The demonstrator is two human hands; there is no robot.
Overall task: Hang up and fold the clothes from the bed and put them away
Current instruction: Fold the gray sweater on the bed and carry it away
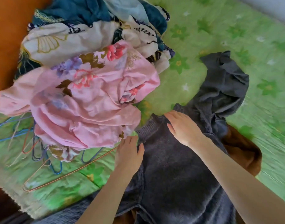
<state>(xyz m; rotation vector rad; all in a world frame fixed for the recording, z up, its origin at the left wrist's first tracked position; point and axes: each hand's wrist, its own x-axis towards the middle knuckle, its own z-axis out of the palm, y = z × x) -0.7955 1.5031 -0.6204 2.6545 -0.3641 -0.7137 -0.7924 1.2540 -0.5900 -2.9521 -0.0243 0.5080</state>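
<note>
Dark grey sweater [170,172] spread on green bed [219,38], left hand [129,152] and right hand [182,126] flat, fingers straight, pressing it, pink floral garment [90,97] heaped beside, wire hangers [41,152] beneath

The pink floral garment [90,101] hides most of the hangers [41,152].

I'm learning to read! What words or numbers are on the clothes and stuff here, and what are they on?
Cream cloth with dark script: writing printed upside down on two folds, too blurred and crumpled to read.
Pink flowered cloth, grey sweater, green bedspread, wire hangers: no words or numbers.
</note>
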